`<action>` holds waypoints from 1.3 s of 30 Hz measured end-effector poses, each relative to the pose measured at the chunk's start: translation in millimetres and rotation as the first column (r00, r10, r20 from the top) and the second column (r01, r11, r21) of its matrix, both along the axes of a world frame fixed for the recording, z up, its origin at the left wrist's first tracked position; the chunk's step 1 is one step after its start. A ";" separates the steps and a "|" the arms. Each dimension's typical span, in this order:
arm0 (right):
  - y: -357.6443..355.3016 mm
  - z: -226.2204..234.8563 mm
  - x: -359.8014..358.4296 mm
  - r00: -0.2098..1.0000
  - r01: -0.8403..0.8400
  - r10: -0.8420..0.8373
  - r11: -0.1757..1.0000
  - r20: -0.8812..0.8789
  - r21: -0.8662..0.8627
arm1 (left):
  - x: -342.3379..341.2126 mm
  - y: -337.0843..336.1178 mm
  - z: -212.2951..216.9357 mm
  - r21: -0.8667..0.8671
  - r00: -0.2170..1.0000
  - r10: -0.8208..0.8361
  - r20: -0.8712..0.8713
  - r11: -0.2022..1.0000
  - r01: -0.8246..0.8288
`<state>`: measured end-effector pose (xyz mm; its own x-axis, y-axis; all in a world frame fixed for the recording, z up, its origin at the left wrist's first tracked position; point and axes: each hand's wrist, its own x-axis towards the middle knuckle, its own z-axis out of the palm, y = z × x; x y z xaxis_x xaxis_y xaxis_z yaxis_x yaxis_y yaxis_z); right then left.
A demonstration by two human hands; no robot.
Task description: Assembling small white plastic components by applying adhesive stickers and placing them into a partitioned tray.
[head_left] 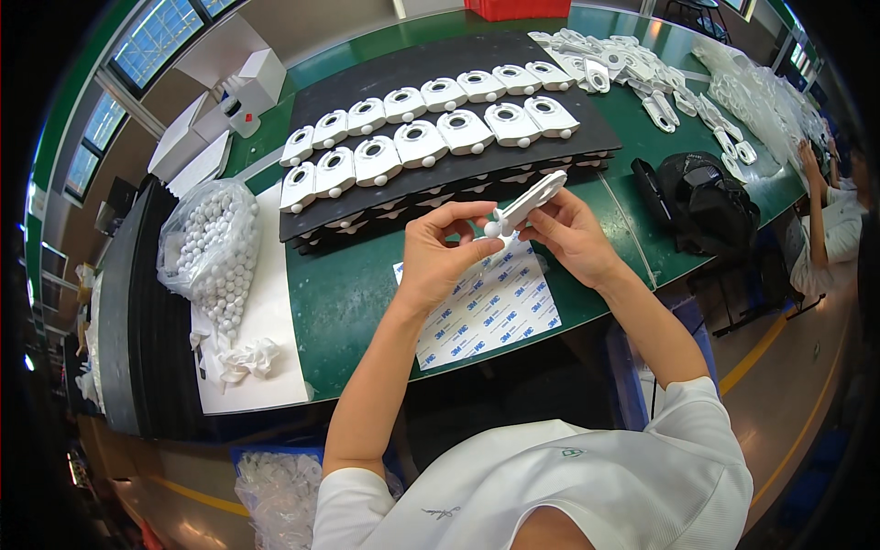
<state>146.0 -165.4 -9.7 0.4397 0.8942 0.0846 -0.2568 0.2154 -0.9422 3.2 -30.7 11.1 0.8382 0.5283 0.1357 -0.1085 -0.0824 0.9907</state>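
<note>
Left hand [433,252] pinches white ball [492,229] at end of white part [535,198]; right hand [579,240] grips latter. I judge: slack pinch could drop ball.

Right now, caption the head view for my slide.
Bare hands hold a small white ball and a flat white plastic part above a green tabletop.

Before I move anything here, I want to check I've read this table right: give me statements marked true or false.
1. The right hand holds a flat white piece. True.
2. The bag of white balls lies right of the black boards. False: it lies left of them.
3. White pieces sit in two rows on the boards. True.
4. The printed sheet lies under the bag. False: it lies on the green table.
</note>
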 end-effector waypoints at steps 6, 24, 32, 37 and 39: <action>-1.0 3.4 -2.4 0.997 -0.075 0.074 0.997 -0.015 -0.008 | 0.7 5.3 -9.3 -0.004 0.991 -0.123 0.043 0.992 0.123; 0.2 -0.8 9.8 0.885 -0.228 0.225 0.973 -0.408 0.042 | 3.1 -6.7 -0.6 -0.050 0.991 -0.076 0.107 0.995 0.082; -5.9 -4.3 16.7 0.723 -0.189 0.254 0.967 -0.643 0.170 | 3.0 -2.6 -1.1 -0.081 0.993 -0.036 0.113 0.996 0.045; -5.9 -4.8 17.1 0.711 -0.180 0.246 0.969 -0.659 0.168 | 1.7 -2.4 0.2 -0.110 0.996 -0.034 0.084 0.993 0.043; -5.9 -4.5 17.0 0.705 -0.183 0.253 0.968 -0.662 0.175 | 1.6 -1.9 -0.5 -0.112 0.995 -0.037 0.089 0.993 0.047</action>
<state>163.0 -171.3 -14.2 0.2045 0.9761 -0.0735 -0.8658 0.1454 -0.4788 4.8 -32.6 10.5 0.8475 0.5094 0.1493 -0.1949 0.0371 0.9801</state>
